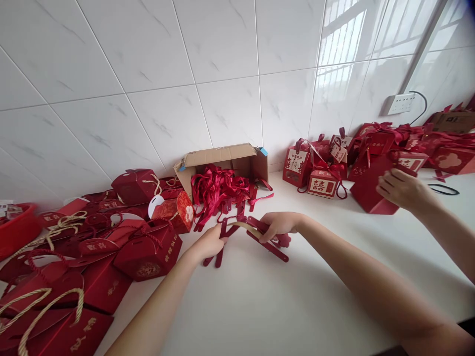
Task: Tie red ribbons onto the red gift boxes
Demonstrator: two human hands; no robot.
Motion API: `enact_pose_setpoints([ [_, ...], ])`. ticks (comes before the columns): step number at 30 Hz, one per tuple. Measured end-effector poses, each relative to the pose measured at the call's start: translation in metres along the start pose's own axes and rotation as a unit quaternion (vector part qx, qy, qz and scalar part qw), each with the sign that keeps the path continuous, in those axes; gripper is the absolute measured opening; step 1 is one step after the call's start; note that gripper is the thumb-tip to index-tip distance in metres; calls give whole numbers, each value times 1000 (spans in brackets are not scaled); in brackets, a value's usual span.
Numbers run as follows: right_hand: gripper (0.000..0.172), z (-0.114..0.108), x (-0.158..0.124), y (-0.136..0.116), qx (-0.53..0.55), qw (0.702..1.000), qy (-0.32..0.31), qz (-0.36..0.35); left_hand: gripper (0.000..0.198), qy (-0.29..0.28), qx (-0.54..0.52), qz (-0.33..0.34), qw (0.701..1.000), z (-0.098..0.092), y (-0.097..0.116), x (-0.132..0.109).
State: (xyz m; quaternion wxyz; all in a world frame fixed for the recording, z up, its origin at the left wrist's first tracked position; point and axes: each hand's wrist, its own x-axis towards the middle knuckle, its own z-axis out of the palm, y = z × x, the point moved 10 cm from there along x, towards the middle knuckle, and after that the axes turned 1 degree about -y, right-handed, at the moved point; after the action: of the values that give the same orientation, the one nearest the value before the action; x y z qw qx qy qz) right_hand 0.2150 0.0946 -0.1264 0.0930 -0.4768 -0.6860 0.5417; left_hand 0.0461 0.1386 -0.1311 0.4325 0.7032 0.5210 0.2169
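Observation:
My left hand (214, 241) is closed on several dark red flat straps (219, 257) with small holes at their ends; they hang down past its fingers. Just to the right, my right hand (279, 225) grips more red straps (272, 248), which fan out below and behind its fingers. A pale, curved strip (248, 228) runs between the two hands. Right behind them, an open cardboard box (222, 157) lies against the wall, with a heap of shiny red ribbons (218, 190) spilling out of it onto the white tabletop (237, 306).
Red gift boxes (148, 252) with cord handles crowd the left side, beside a red basin (17, 232). More red boxes (322, 182) stand along the tiled wall at right. A co-worker's hand (399, 189) touches a plain red box (371, 190). A power socket (400, 104) is on the wall.

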Motion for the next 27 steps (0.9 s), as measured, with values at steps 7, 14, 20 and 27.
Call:
enact_pose_setpoints([
  [7, 19, 5, 13, -17, 228, 966, 76, -96, 24, -86, -287, -16, 954, 61, 24, -4],
  [14, 23, 11, 21, -9, 290, 942, 138, -101, 52, -132, -439, -23, 888, 88, 45, -20],
  [20, 17, 1, 15, -5, 281, 935, 203, -76, 27, -92, -490, -56, 865, 85, 24, -17],
  [27, 12, 1, 8, -14, 225, 954, 187, -69, 25, -28, -532, -74, 843, 75, 8, -11],
])
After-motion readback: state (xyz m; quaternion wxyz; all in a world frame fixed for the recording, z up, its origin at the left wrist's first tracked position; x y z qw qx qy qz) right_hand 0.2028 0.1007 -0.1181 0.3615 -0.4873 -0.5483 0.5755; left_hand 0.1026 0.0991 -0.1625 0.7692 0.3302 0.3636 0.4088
